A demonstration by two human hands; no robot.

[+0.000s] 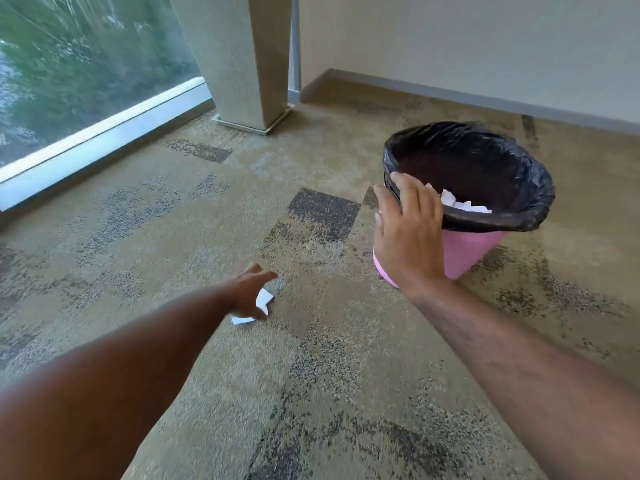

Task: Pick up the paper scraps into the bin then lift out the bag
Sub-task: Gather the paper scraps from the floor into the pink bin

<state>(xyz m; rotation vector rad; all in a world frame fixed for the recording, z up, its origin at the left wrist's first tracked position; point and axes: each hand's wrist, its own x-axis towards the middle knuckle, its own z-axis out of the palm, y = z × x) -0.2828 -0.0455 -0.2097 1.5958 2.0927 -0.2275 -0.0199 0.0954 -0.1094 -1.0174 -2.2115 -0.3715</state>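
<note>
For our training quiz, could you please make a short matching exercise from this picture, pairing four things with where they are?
Things:
1. left hand
2. right hand
3. black bag
4. paper scrap

Places:
A. lining the pink bin
B. on the carpet
C. reaching down over the scrap
D. on the bin's near rim

Pairs: 1-C, 2-D, 3-A, 4-B

- Patterned carpet (214, 237) fills my view, tan with dark grey rectangular patches scattered across it.
- At eleven o'clock I see a floor-to-ceiling window (69, 64), blurred green foliage beyond the glass, with a pale metal sill (104, 140) along its foot.
- At twelve o'clock a speckled grey column (239, 57) stands on a metal base plate.
- At two o'clock runs a cream wall (485, 39) with a grey baseboard (450, 95).
</note>
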